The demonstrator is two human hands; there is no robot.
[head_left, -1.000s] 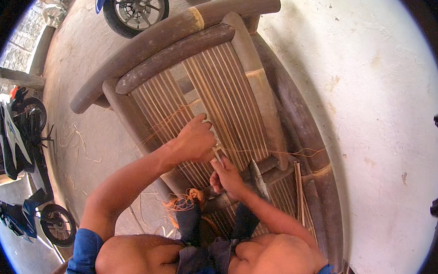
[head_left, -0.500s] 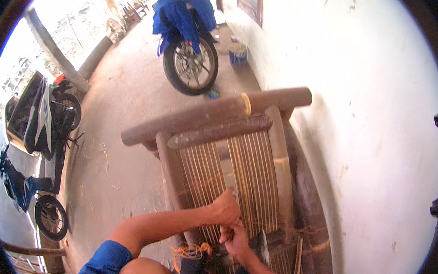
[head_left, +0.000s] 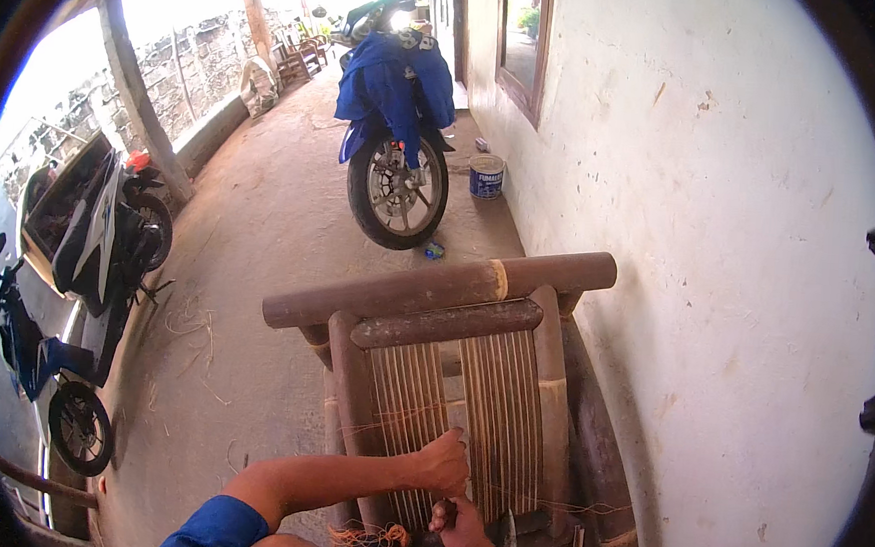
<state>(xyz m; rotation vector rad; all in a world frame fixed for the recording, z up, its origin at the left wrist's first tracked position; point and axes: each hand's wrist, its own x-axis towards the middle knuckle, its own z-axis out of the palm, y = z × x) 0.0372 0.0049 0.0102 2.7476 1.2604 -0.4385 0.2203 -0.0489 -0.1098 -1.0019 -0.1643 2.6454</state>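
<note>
A brown bamboo chair frame (head_left: 444, 332) stands before me, with thick poles and thin pale slats (head_left: 509, 413) running lengthwise in two groups with a gap between. My left hand (head_left: 443, 461) is closed in a fist over the gap, back of the hand up. Just below it my right hand (head_left: 462, 531) is closed too, fingers curled up toward the left. Whatever they grip is hidden or too thin to name. Thin orange twine (head_left: 593, 508) crosses the slats and trails over the right side pole. A tangled bunch of orange twine (head_left: 371, 540) lies left of my right hand.
Close on the right rises a white wall (head_left: 727, 291). Ahead stands a motorbike (head_left: 398, 176) draped in blue cloth, with a paint bucket (head_left: 485, 179) beside it. More motorbikes (head_left: 89, 242) are parked at the left. Loose fibres (head_left: 204, 329) lie on the floor.
The view has tilted up, so the chair and motorbike sit lower in the picture. Both hands remain closed and close together at the gap between the slats.
</note>
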